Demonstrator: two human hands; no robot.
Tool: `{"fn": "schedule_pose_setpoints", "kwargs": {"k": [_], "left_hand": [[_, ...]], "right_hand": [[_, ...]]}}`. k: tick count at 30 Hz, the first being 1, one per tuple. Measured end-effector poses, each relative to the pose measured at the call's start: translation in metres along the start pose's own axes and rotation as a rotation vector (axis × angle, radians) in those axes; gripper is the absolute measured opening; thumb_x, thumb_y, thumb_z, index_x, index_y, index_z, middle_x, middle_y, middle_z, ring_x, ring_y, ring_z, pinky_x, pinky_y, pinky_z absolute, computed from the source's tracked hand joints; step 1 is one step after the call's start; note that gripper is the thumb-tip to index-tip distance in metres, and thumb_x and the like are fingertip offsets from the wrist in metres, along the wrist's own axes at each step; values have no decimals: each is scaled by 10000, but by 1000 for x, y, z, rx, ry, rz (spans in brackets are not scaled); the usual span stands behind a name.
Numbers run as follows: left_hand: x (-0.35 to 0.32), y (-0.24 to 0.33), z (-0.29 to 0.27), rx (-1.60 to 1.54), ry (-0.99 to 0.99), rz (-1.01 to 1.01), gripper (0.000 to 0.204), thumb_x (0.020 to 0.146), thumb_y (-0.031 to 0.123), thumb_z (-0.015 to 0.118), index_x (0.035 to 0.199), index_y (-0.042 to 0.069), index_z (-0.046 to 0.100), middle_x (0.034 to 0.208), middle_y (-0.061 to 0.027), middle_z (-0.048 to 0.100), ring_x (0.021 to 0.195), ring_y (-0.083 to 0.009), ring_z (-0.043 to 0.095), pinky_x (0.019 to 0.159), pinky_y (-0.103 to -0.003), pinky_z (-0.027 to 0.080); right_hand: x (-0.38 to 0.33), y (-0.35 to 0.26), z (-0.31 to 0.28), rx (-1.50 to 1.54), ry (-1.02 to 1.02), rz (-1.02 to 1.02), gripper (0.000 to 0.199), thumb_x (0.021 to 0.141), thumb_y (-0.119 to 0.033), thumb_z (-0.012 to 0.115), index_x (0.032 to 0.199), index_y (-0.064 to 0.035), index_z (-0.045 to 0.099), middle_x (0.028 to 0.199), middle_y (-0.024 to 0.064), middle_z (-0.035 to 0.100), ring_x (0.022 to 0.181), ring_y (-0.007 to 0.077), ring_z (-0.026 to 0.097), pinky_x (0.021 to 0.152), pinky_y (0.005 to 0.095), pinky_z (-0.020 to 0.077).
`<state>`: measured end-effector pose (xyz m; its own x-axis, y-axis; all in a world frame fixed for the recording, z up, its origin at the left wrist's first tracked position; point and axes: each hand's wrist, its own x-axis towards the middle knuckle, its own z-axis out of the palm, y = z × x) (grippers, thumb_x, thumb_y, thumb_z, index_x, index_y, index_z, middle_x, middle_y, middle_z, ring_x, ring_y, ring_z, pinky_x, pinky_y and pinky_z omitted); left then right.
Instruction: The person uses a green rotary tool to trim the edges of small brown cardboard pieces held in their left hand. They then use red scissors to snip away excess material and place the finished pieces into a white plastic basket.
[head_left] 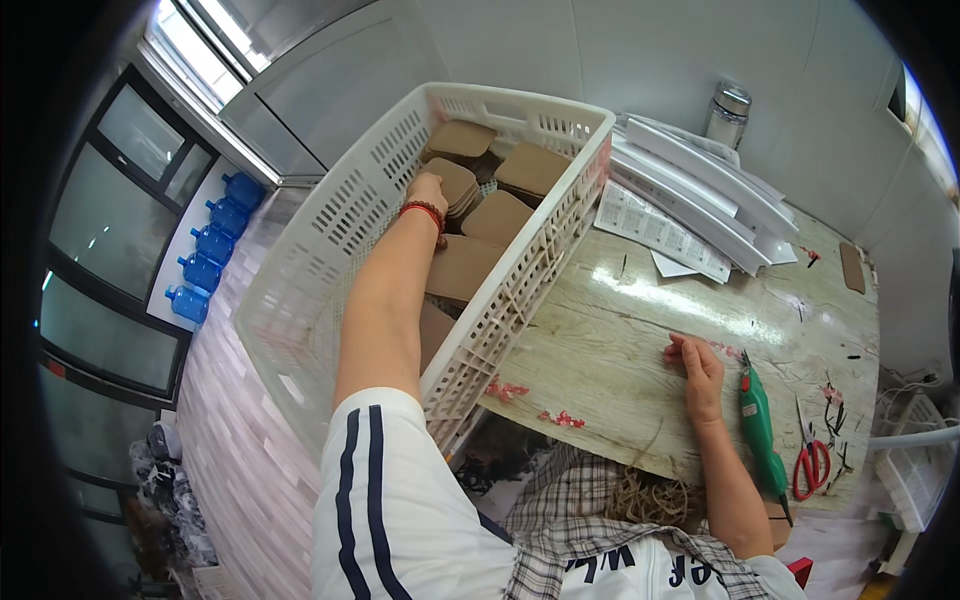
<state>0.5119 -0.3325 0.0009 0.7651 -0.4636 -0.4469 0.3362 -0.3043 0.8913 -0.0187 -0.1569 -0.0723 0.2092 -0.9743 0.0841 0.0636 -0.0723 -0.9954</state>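
My left hand (427,190), with red and dark bead bracelets at the wrist, reaches into a white plastic crate (517,108). It grips the near-left edge of a stack of brown pads with rounded corners (456,182); some fingers are hidden by the hand itself. Around it lie more stacks of brown pads (536,168), several in rows along the crate's right side. On the table (590,330) my right hand (699,368) rests on its side, fingers loosely bent and apart, holding nothing. A green power tool (762,420) lies just right of it.
Red-handled scissors (811,468) lie by the green tool among dark scraps. Stacked papers (690,190) and a steel-lidded flask (728,115) stand at the back. A single brown pad (852,268) lies far right. Blue water jugs (202,272) line the wall at left.
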Motion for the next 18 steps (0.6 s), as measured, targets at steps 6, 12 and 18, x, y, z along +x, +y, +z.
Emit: {"fn": "schedule_pose_setpoints", "kwargs": {"k": [6, 12, 18], "left_hand": [[-45, 16, 52, 297, 606, 375, 418, 934, 265, 465, 1256, 9, 536, 1306, -243, 518, 1160, -410, 535, 964, -489, 445], [-8, 72, 14, 380, 4, 491, 607, 804, 298, 711, 1254, -71, 535, 1336, -262, 506, 1219, -374, 515, 988, -419, 425], [-5, 91, 4, 510, -319, 292, 1128, 779, 557, 681, 1510, 13, 14, 1541, -301, -40, 1431, -458, 25, 1082, -633, 158]], "right_hand": [[0, 0, -9, -19, 28, 16, 306, 999, -222, 499, 1112, 21, 647, 928, 62, 646, 844, 125, 607, 779, 253, 495], [-1, -2, 0, -5, -35, 58, 261, 990, -171, 506, 1108, 13, 648, 934, 59, 635, 860, 126, 612, 792, 255, 502], [-2, -8, 4, -32, -22, 22, 204, 942, -72, 543, 1089, 19, 650, 911, 81, 615, 840, 141, 609, 748, 253, 519]]}}
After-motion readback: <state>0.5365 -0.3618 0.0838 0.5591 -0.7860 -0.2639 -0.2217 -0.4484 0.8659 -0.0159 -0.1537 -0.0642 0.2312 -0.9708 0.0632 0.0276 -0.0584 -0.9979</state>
